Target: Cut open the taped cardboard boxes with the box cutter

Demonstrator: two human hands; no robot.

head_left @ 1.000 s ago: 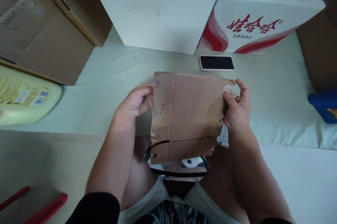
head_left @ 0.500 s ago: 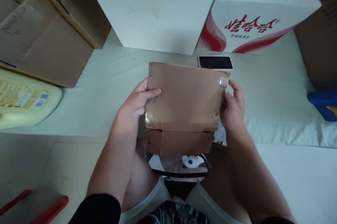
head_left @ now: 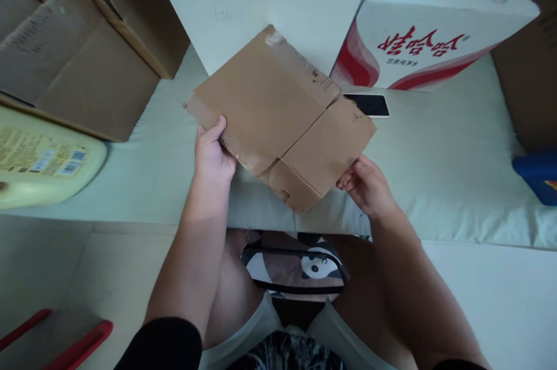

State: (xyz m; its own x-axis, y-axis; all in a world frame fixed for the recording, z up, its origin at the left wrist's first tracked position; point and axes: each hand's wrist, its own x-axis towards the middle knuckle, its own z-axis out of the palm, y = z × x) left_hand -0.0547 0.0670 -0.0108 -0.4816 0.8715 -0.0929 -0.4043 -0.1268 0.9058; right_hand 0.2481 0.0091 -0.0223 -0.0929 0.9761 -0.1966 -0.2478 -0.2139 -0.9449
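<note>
A flat piece of brown cardboard (head_left: 265, 103) is held up in front of me, turned at a slant. Creases cross its lower right part, and bits of clear tape shine along its edges. My left hand (head_left: 215, 152) grips its lower left edge, thumb on top and fingers underneath. At the lower right edge my right hand (head_left: 365, 184) pinches the flap between thumb and fingers. Behind the cardboard's right corner lies a phone (head_left: 374, 105) with a dark screen, partly covered by it.
A white box (head_left: 248, 4) and a red-and-white carton (head_left: 418, 39) stand at the back. On the left are an opened brown box (head_left: 96, 68) and a yellow bottle (head_left: 47, 161). A blue container (head_left: 537, 176) sits at right. A panda-print item (head_left: 291, 268) is between my knees.
The cardboard has rotated and risen, its top now tilted to the left. My right hand has moved down and left onto the flap end; my left hand has shifted slightly left.
</note>
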